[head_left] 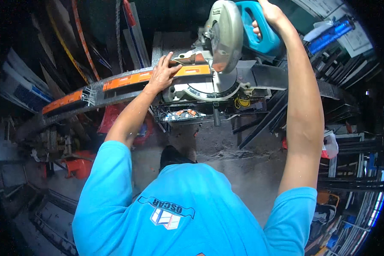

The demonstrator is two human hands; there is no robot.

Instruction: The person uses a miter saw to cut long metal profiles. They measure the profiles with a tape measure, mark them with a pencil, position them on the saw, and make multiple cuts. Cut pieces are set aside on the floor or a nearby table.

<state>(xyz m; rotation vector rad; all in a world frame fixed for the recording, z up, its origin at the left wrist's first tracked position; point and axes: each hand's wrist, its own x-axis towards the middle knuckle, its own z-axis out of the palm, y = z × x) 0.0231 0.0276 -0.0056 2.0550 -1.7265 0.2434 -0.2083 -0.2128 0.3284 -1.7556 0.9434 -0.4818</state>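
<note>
A miter saw (224,25) stands ahead of me, its grey blade guard over the round table (219,88). My right hand (270,18) is wrapped round the teal handle (252,34) at the top of the saw. Across the saw's left side lies a long bar with an orange film (196,71), its right end beside the blade. My left hand (161,76) rests on this bar with fingers spread, the fingertips reaching over toward the fence. The blade is partly hidden by the guard.
A long support rail (269,77) runs to both sides of the saw. A yellow tape measure (242,101) sits below the saw table. Long strips lean against the wall at left. A red container (80,164) stands at lower left; racks of dark profiles (350,147) fill the right.
</note>
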